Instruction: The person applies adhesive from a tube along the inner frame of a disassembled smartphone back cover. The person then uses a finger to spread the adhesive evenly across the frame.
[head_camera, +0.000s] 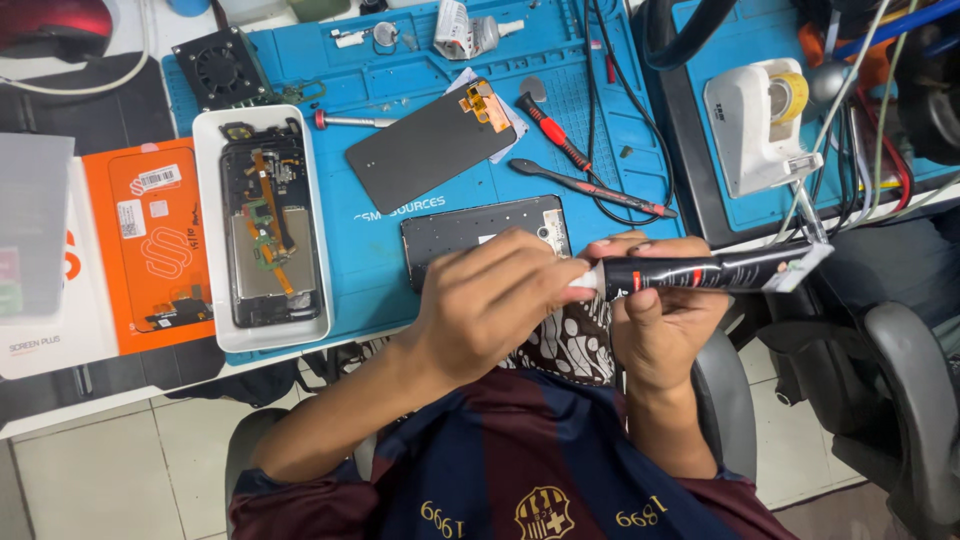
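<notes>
Blue repair mat (560, 60) covers the bench, cluttered with tools. Right hand (660, 320) is clamped around a black glue tube (715, 272) held level, crimped end toward 3 o'clock. Left hand (490, 300) pinches the tube's white nozzle end (585, 282), fingers closed on it; cannot tell whether a cap is on or off. Hands are together at the tube, above the mat's near edge.

Just behind the left hand, at 12 o'clock, lies a dark phone frame (470, 225), partly hidden. Further up at 11 o'clock, a detached back panel (425, 145) with an orange flex at its corner. At 9 o'clock a white tray (207, 200) holds an opened phone (265, 235), boards exposed. Red-handled screwdriver (550, 130) and black spudger (590, 185) sit at 1 o'clock.

Progress judgement: disassembly looks done, parts separated. No glue bead visible on the frame, so gluing seems not begun; reassembly remains.
</notes>
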